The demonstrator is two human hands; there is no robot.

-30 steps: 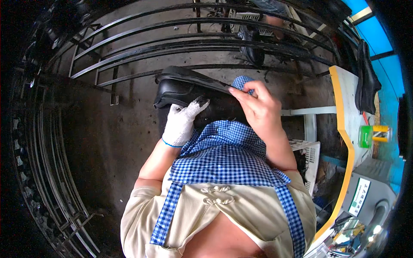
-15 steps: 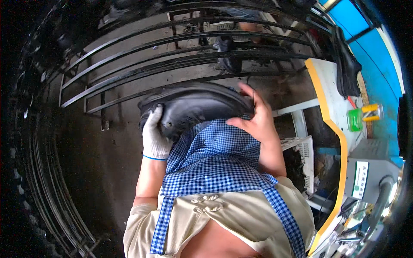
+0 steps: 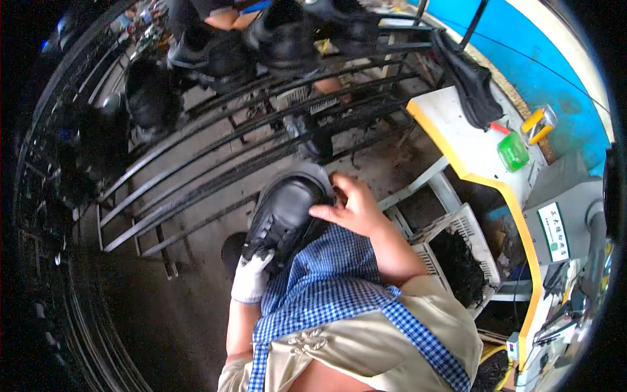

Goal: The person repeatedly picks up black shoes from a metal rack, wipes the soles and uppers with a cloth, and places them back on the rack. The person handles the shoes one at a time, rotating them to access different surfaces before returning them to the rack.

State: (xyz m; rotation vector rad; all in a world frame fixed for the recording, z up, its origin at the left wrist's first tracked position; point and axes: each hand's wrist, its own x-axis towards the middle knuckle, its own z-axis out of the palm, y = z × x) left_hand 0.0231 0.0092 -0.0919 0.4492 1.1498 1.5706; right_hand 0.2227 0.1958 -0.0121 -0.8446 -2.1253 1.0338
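Head: left hand [image 3: 250, 279] and right hand [image 3: 356, 208] grip black shoe [image 3: 286, 201]; crate [image 3: 481, 253] holds dark scraps [image 3: 459, 269].

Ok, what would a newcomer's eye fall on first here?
Probably the black lace-up shoe in the middle, held near its opening by the white-gloved left hand, with the bare right hand at its toe. Next come the black shoes along the top of the view, and, at right, the yellow-edged white table bearing a bright green container.
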